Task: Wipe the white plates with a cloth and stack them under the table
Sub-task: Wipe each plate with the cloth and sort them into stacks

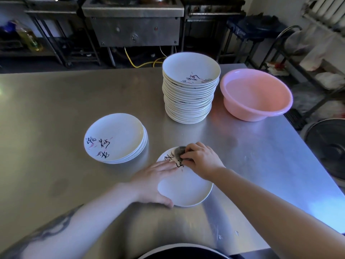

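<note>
Wiping one plate (186, 191), right hand (202, 159) presses cloth (178, 151); two stacks beside.

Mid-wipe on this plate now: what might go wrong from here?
The tall stack looks uneven, its top plates offset; pulling the next one carelessly might topple it toward the pink basin.

The plate being wiped sits on smooth steel table, steadied only by the flat left hand; hard scrubbing by the right hand with the cloth could make it skid.

left hand (155, 184) flat, fingers straight; right hand (200, 159) fingers curled, gripping
</note>
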Available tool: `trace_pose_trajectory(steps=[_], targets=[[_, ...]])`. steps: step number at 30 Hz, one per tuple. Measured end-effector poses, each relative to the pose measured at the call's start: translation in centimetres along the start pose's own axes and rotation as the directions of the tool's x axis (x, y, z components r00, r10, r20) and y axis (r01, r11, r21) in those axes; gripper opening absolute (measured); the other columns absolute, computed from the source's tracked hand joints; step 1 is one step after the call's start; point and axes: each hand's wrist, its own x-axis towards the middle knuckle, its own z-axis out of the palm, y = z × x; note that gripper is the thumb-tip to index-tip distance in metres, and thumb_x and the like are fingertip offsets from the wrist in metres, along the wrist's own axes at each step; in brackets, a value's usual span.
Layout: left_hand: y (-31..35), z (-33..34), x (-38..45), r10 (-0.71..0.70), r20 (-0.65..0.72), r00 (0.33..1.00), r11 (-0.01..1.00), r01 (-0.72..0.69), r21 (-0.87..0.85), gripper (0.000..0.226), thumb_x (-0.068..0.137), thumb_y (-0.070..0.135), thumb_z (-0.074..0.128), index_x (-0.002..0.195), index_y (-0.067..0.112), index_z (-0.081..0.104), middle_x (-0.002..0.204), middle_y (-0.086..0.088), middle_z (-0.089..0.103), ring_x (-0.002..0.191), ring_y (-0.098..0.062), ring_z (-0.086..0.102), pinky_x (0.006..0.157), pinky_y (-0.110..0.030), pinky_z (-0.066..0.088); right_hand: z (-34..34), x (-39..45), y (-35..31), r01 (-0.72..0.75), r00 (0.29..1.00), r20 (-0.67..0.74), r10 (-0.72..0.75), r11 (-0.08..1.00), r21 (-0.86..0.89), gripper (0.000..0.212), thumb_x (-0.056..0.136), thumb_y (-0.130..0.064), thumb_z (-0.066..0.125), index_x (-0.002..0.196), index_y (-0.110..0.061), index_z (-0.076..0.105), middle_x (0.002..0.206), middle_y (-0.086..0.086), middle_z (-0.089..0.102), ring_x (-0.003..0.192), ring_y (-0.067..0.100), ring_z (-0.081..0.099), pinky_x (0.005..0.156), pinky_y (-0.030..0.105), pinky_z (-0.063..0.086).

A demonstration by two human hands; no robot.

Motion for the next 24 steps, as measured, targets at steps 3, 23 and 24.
trace_pose_trajectory(steps=[3, 23, 24], targets=[[-0.4, 0.0, 0.0, 0.022, 0.027, 0.999, 0.996, -0.024, 0.091, 0.106, 0.070, 0.070, 0.069, 0.155, 0.037, 0.014, 0.158, 0.028, -0.004, 0.138, 0.014, -0.014, 0.115, -0.016, -0.002, -0.1, 0.2, 0.1, 0.009, 0.999, -0.039, -0.010, 1.000, -0.024, 0.010, 0.082, -0.026, 0.071, 0.090, -0.027, 0.078, 0.094, -0.005, 0.064, 0.089, 0.025, 0.056, 0.074, 0.034, 0.046], [0.7, 0.2, 0.7, -0.032, -0.002, 0.999, 0.997, 0.032, 0.068, 0.097, 0.078, 0.067, 0.063, 0.155, 0.034, 0.015, 0.160, 0.021, -0.005, 0.139, 0.010, -0.011, 0.116, -0.018, 0.001, -0.9, -0.2, 0.6, -0.100, 0.995, 0.022, 0.101, 0.994, -0.033, 0.020, 0.084, -0.014, 0.065, 0.094, -0.027, 0.077, 0.100, -0.008, 0.066, 0.096, 0.023, 0.053, 0.073, 0.030, 0.045], [1.0, 0.9, 0.5, -0.059, -0.062, 0.996, 0.996, 0.063, 0.056, 0.097, 0.078, 0.069, 0.062, 0.155, 0.035, 0.016, 0.161, 0.019, -0.004, 0.144, 0.007, -0.009, 0.117, -0.019, 0.002, -1.1, -0.7, 0.6, -0.135, 0.990, 0.029, 0.136, 0.989, -0.057, 0.021, 0.086, -0.015, 0.063, 0.096, -0.028, 0.076, 0.102, -0.009, 0.064, 0.097, 0.021, 0.051, 0.074, 0.029, 0.044]])
